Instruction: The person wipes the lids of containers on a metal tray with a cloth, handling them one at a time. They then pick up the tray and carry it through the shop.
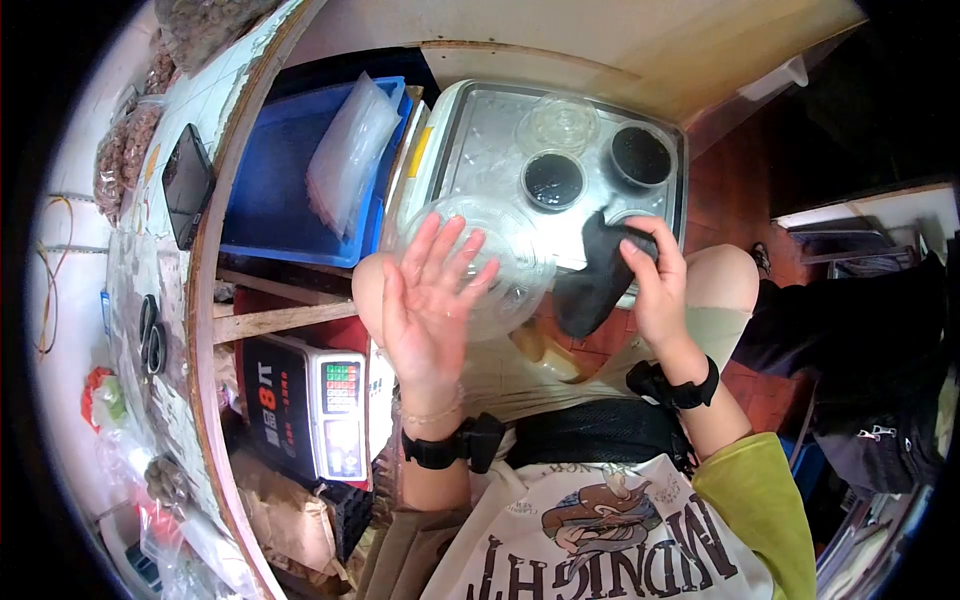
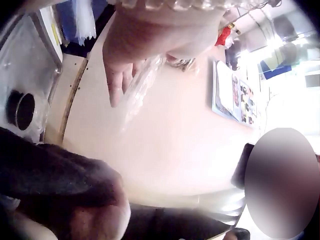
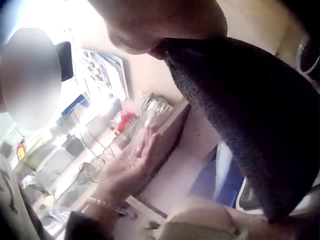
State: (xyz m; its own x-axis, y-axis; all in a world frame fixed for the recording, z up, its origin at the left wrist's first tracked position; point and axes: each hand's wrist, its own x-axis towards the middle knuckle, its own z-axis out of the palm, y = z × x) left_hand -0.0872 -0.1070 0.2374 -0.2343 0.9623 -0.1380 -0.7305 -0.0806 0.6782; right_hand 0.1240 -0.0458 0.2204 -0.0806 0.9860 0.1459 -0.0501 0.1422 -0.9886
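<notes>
My left hand (image 1: 430, 315) is nearest, palm up with the fingers open and spread; my right hand (image 1: 655, 290) has its thumb and fingers closed on a dark cloth (image 1: 590, 285), which hangs in front of the tray's near edge, its loose end pointing back at my lap. Just beyond my left fingers is a clear plastic dish (image 1: 525, 245), overlapping the near left corner of the metal tray (image 1: 470, 150); whether my fingers bear any of its weight I can't tell.

Further on, one cup of dark stuff (image 1: 553, 181) sits near the middle of the tray, and a fuller-looking cup (image 1: 641, 157) by its right edge; past them, towards the far edge, are some clear lids (image 1: 558, 122).

I'd judge this a wiping step, with the cloth ready and my left palm free to meet it; the next move calls for bringing the cloth across low and gathered, so its loose end doesn't drag over the open cups or knock the dish.
</notes>
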